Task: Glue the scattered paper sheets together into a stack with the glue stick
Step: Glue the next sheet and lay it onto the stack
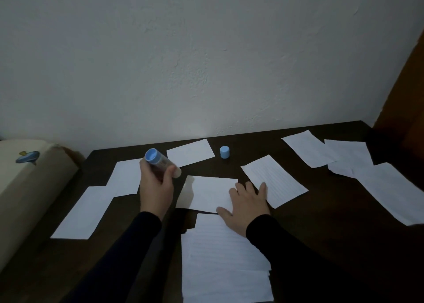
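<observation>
My left hand (156, 188) grips the uncapped glue stick (160, 161), blue base up and pale glue tip pointing right, just above the table. My right hand (246, 207) lies flat, fingers spread, on the right edge of a white sheet (208, 192) in the middle of the dark table (321, 229). The glue stick's blue cap (224, 152) stands behind that sheet. A stack of lined sheets (220, 257) lies near me below the hand. Several loose sheets lie around: a lined one (275, 180) to the right, others at left (125, 176) and far right (390, 188).
A white wall (206, 62) rises behind the table. A cream cushion or box (27, 183) with a blue fish figure (27, 157) stands at the left edge. A brown wooden panel (403, 101) stands at the far right.
</observation>
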`<state>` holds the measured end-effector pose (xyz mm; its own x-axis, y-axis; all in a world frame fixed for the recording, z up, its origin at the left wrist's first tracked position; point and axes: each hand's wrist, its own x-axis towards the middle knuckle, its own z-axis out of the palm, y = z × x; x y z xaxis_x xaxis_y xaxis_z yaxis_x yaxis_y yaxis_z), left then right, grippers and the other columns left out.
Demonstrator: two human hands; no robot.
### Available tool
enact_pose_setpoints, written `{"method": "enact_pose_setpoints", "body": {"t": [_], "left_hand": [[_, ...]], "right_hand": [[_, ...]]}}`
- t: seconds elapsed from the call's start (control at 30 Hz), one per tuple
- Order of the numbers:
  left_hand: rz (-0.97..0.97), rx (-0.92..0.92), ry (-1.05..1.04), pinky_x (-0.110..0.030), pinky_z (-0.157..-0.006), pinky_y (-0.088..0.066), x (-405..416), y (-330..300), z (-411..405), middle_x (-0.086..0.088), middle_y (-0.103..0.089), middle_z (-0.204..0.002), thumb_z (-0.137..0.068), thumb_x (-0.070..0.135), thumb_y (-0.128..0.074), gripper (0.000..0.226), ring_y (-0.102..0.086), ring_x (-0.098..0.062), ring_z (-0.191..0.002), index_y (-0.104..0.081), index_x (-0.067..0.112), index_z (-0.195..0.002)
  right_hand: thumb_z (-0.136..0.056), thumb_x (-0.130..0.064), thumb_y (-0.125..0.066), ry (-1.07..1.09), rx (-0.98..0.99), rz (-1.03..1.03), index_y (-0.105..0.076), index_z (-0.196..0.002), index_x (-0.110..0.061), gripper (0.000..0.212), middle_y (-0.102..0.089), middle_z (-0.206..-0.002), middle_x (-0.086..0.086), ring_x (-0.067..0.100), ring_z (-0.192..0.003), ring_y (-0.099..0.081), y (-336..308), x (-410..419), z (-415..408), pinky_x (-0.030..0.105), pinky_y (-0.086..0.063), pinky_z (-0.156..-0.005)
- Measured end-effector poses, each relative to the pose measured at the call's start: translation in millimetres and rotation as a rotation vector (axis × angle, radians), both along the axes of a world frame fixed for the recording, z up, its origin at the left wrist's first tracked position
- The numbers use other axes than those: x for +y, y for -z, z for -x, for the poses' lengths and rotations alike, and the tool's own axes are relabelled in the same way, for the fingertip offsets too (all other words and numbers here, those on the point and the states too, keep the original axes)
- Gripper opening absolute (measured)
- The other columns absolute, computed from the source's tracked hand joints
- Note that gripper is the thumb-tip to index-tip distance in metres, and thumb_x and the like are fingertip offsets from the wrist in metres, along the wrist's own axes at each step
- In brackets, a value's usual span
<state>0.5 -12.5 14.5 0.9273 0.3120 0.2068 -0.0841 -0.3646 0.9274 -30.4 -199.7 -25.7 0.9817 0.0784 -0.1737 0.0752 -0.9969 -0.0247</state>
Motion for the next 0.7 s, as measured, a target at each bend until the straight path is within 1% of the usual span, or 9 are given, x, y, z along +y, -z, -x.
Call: {"method": "enact_pose_setpoints", "body": {"t": [0.07,0.17,0.27,0.33,0.43,0.5,0.57,0.63,0.7], "left_hand": [[-0.001,0.017,0.042,-0.033,-0.093,-0.043,3.9,0.2,10.0,0.006,-0.05,-0.118,-0.091,0.015,-0.061,0.046,-0.049,-0.011,-0.108,-0.037,0.02,-0.13],[0.025,0.035,0.076,-0.028,-0.089,-0.043,3.7,2.7,17.2,0.007,-0.049,-0.119,-0.091,0.017,-0.061,0.049,-0.049,-0.01,-0.108,-0.036,0.019,-0.134],[0.054,0.041,0.112,-0.023,-0.085,-0.043,-2.3,3.0,19.0,0.009,-0.05,-0.118,-0.091,0.018,-0.061,0.046,-0.049,-0.006,-0.106,-0.038,0.022,-0.131],[0.058,0.045,0.141,-0.021,-0.083,-0.043,-4.9,3.8,19.5,0.012,-0.05,-0.117,-0.091,0.017,-0.062,0.046,-0.049,-0.004,-0.105,-0.038,0.025,-0.13],[0.036,0.058,0.159,-0.023,-0.086,-0.043,-1.6,5.2,19.4,0.013,-0.049,-0.117,-0.091,0.018,-0.062,0.049,-0.048,-0.005,-0.108,-0.038,0.025,-0.133],[0.033,0.069,0.148,-0.024,-0.087,-0.043,3.0,4.6,18.2,0.011,-0.049,-0.119,-0.091,0.018,-0.062,0.048,-0.047,-0.006,-0.109,-0.038,0.024,-0.133],[0.052,0.076,0.134,-0.024,-0.087,-0.043,6.1,3.6,16.9,0.012,-0.048,-0.119,-0.091,0.018,-0.062,0.047,-0.046,-0.005,-0.11,-0.038,0.024,-0.131],[0.059,0.068,0.131,-0.021,-0.085,-0.042,6.6,2.9,16.8,0.016,-0.048,-0.114,-0.091,0.018,-0.062,0.046,-0.046,-0.004,-0.108,-0.038,0.026,-0.13],[0.057,0.066,0.138,-0.019,-0.084,-0.042,6.2,3.0,18.2,0.018,-0.047,-0.112,-0.091,0.018,-0.062,0.048,-0.046,-0.003,-0.108,-0.038,0.026,-0.131]], "right_hand": [[-0.096,-0.06,-0.027,0.011,-0.016,-0.02,-0.036,-0.143,-0.019,0.063,-0.033,-0.151,0.007,0.03,-0.142,-0.02,-2.9,3.7,-1.9,0.062,-0.005,-0.112],[-0.099,-0.048,-0.034,-0.01,-0.088,-0.104,-0.031,-0.147,-0.024,0.054,-0.027,-0.154,0.003,0.026,-0.144,-0.017,-7.0,-0.6,-17.7,0.057,-0.013,-0.113],[-0.1,-0.04,-0.035,-0.08,0.012,-0.185,-0.025,-0.15,-0.026,0.053,-0.013,-0.16,-0.003,0.021,-0.147,-0.007,-3.2,-8.5,-31.3,0.052,-0.016,-0.114],[-0.101,-0.043,-0.031,-0.114,0.07,-0.139,-0.018,-0.152,-0.029,0.054,-0.007,-0.162,-0.005,0.02,-0.148,-0.004,3.2,-11.6,-32.6,0.051,-0.015,-0.115],[-0.1,-0.051,-0.024,-0.076,0.091,-0.053,-0.013,-0.153,-0.03,0.058,-0.006,-0.162,-0.003,0.022,-0.148,-0.007,6.4,-6.7,-28.0,0.053,-0.016,-0.115],[-0.097,-0.06,-0.021,-0.012,0.098,0.007,-0.014,-0.153,-0.029,0.064,-0.01,-0.161,0.001,0.026,-0.147,-0.013,2.5,4.0,-21.1,0.055,-0.018,-0.113],[-0.092,-0.069,-0.015,0.072,0.101,0.122,-0.016,-0.153,-0.024,0.076,-0.017,-0.159,0.007,0.032,-0.143,-0.022,-2.1,15.9,-13.5,0.056,-0.02,-0.11],[-0.087,-0.076,-0.01,0.136,0.075,0.237,-0.025,-0.149,-0.016,0.087,-0.031,-0.152,0.015,0.035,-0.137,-0.031,-3.2,26.7,-6.5,0.056,-0.022,-0.109],[-0.084,-0.079,-0.008,0.149,0.038,0.305,-0.036,-0.142,-0.01,0.094,-0.042,-0.141,0.017,0.036,-0.131,-0.037,-2.6,35.4,-1.3,0.055,-0.023,-0.108]]}}
